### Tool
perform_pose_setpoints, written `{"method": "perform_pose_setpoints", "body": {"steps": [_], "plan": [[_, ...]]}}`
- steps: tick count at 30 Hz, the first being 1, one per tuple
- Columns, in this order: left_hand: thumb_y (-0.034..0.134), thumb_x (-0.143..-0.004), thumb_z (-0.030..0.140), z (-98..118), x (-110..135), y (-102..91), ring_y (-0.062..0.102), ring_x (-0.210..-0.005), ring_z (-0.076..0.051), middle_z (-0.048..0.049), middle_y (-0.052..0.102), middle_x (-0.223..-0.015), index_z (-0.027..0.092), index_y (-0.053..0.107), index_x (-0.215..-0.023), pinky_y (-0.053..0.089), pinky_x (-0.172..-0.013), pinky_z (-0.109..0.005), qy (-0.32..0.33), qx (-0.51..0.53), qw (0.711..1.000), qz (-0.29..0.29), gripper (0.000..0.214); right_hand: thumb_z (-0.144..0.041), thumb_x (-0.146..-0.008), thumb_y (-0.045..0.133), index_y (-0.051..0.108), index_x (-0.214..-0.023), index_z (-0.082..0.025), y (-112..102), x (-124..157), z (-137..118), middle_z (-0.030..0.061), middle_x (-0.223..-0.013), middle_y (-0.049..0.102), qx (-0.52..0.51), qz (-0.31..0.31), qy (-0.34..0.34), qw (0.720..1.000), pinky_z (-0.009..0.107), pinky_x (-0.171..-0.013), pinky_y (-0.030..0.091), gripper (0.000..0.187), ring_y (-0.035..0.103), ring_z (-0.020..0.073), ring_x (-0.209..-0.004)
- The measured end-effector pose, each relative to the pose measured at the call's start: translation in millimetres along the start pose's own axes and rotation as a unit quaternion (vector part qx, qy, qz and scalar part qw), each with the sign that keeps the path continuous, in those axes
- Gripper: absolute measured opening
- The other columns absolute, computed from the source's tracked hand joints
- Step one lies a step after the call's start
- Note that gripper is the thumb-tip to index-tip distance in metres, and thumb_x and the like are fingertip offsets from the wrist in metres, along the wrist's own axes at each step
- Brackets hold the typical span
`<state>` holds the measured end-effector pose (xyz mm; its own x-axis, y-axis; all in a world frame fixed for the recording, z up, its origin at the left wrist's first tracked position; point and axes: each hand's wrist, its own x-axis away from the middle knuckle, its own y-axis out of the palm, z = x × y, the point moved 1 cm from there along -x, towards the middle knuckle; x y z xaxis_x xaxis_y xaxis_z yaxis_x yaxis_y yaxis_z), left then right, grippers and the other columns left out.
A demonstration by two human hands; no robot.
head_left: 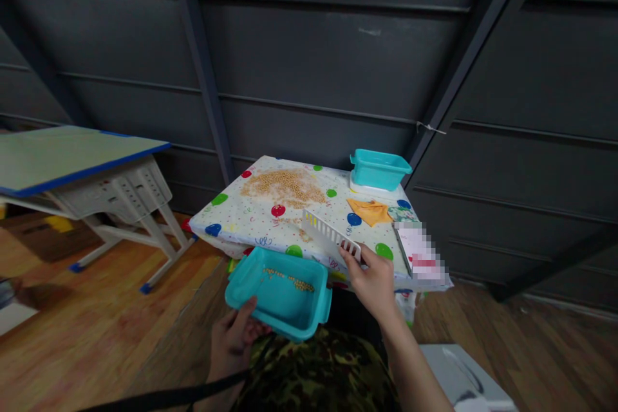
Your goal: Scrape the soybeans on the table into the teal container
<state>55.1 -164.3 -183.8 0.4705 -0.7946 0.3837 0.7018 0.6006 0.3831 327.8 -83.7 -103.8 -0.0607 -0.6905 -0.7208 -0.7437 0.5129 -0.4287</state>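
Observation:
My left hand (236, 329) grips the near rim of a teal plastic basket-shaped container (284, 318), held at the table's front edge. Some yellowish beans (302, 284) lie along its far side inside. In my right hand (369, 277) is a white slotted plastic piece (331, 235), pinched at its near end and held over the table, right of the container. Beyond it, a heap of beans mixed with pale powder or fine grains (284, 187) spreads over the balloon-print tablecloth (232, 215). A thin trail of grains lies near the slotted piece.
At the table's back right, a second teal container (380, 169) rests on something white. An orange cloth (371, 210) and a blurred-out pad (421, 254) lie along the right side. A desk (72, 154) stands to the left; a dark panelled wall (328, 64) rises behind.

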Motion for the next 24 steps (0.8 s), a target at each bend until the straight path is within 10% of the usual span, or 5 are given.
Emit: {"method": "perform_pose_setpoints", "body": {"steps": [13,24], "plan": [[0.126,-0.028,0.044,12.3,-14.2,1.6,0.068,-0.044,-0.023,-0.0023,0.068,-0.049,0.022,0.077,-0.054,0.067,-0.048,-0.039,-0.018,0.014,1.000,-0.002,0.060,-0.027,-0.122,0.075,0.102,-0.118,-0.031,-0.1,31.9,-26.3,0.0074,-0.099,0.101,-0.056,-0.030,-0.102,0.993,0.037,-0.078,0.080,0.028,0.098,0.0300,-0.081],[0.115,-0.026,0.031,15.9,-9.7,10.4,0.067,-0.039,-0.022,-0.0007,0.074,-0.052,0.025,0.074,-0.058,0.059,-0.039,-0.034,-0.021,0.029,0.998,0.045,0.053,-0.058,-0.117,0.068,0.093,-0.094,-0.026,15.8,-26.4,40.4,0.0113,-0.076,0.089,0.057,0.033,0.050,0.997,0.033,-0.065,0.058,0.047,0.083,0.0287,-0.065]]}}
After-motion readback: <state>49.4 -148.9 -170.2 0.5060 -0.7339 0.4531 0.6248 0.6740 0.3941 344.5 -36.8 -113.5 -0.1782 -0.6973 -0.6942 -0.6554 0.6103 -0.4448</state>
